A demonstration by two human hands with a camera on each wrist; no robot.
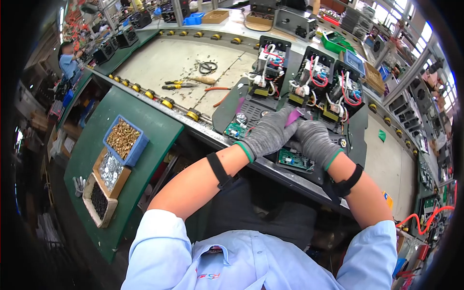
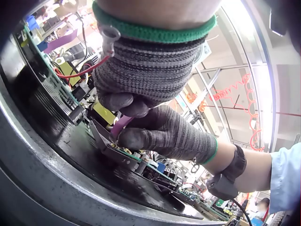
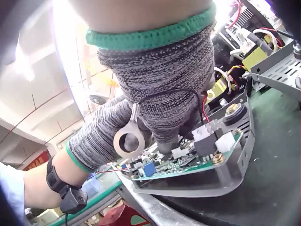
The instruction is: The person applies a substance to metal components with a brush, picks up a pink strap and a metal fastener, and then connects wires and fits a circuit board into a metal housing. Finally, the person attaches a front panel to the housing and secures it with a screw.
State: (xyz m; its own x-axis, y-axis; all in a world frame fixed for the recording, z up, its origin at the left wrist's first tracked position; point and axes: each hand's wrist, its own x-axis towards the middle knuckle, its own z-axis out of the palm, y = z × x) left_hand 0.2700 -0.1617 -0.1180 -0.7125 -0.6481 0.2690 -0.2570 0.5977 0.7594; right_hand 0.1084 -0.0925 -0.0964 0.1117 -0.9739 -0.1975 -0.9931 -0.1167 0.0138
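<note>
Both hands wear grey knit gloves with green cuffs and meet over a dark metal chassis (image 1: 253, 112). My left hand (image 1: 273, 131) has its fingers curled at a thin purple strip (image 1: 293, 116). My right hand (image 1: 314, 139) pinches the strip close beside it, its thumb (image 2: 134, 139) along the lower end. Below the right hand lies a green circuit board (image 3: 188, 170) with white connectors in a metal bracket. A ring terminal (image 3: 129, 140) on a black wire hangs before the right glove. Another ring terminal (image 2: 109, 37), with a red wire, shows by the left cuff.
Several wired power units (image 1: 270, 63) stand behind the hands. Pliers (image 1: 180, 85), black scissors (image 1: 208, 67) and loose bits lie on the bench to the left. A green side board (image 1: 92, 130) holds a blue bin (image 1: 124, 140) of brass fasteners and trays of screws.
</note>
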